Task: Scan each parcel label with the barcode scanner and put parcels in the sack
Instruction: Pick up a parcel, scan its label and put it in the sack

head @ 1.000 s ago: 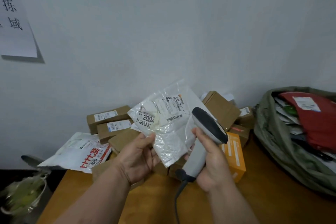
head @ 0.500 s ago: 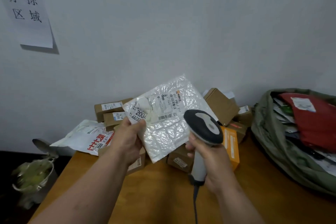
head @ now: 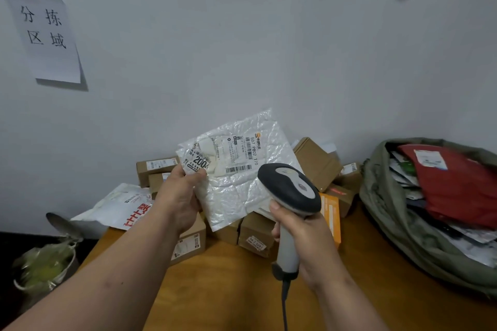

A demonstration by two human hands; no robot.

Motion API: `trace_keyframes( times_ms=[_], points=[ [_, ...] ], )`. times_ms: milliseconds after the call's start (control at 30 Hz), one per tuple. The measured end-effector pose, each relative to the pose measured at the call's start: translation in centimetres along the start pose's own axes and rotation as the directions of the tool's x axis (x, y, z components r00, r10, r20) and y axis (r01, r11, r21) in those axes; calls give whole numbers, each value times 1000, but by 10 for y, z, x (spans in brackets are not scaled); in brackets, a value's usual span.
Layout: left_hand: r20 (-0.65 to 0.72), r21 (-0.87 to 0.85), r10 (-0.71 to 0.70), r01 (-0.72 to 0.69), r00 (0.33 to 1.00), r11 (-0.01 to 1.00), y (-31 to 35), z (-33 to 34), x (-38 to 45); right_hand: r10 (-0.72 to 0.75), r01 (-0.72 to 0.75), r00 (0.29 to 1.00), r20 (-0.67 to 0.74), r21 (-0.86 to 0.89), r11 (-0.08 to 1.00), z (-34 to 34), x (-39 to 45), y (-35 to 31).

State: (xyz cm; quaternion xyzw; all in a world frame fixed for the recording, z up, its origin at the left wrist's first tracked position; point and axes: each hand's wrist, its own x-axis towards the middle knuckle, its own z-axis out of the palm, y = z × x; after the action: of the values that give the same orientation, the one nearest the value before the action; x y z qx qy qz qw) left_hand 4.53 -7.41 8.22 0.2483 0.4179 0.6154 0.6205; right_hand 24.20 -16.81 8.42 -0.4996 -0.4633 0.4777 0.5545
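My left hand (head: 179,196) holds a white bubble-wrap parcel (head: 236,185) by its left edge, label side facing me, raised above the table. Its label shows a barcode and the number 2004. My right hand (head: 301,234) grips the handle of a grey barcode scanner (head: 289,191), whose dark head sits just right of and below the label's barcode. The scanner's cable hangs down from the handle. An olive green sack (head: 387,212) lies open at the right, holding a red parcel (head: 457,185) and several others.
Several cardboard boxes (head: 314,161) are piled against the wall behind the parcel, with an orange box (head: 332,215) and a white mailer with red print (head: 126,204) at the left. The wooden table (head: 228,285) carries them. A bin with a green liner (head: 43,266) stands at the left.
The parcel has risen and flattened out with its label toward me. The scanner has moved up and right, so its head now sits beside the label's barcode.
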Motion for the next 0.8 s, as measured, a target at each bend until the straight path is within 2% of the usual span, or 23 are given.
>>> trace_keyframes(
  times_ms=[167, 300, 367, 467, 600, 800],
  points=[
    [-21, -95, -22, 20, 1000, 995, 1, 1, -3, 52, -52, 999, 0, 45, 998, 2, -2, -2],
    [4, -48, -8, 8, 1000, 999, -1, 2, -2, 23, -21, 999, 25, -61, 998, 1, -1, -5],
    [-15, -28, -5, 4, 1000, 1000, 2, 1, 2, 45, -44, 999, 25, -51, 998, 2, -1, -7],
    [-12, -25, 10, -11, 1000, 1000, 8, 0, 5, 143, -144, 990, 17, 119, 982, 2, -2, -10],
    [-4, -152, -35, 34, 999, 988, 7, 0, 5, 260, -266, 963, 64, 340, 902, 3, 1, -14],
    [56, -211, -164, 172, 985, 962, -14, 6, 2, 327, -373, 928, 181, 486, 790, 17, 3, -22]
  ],
)
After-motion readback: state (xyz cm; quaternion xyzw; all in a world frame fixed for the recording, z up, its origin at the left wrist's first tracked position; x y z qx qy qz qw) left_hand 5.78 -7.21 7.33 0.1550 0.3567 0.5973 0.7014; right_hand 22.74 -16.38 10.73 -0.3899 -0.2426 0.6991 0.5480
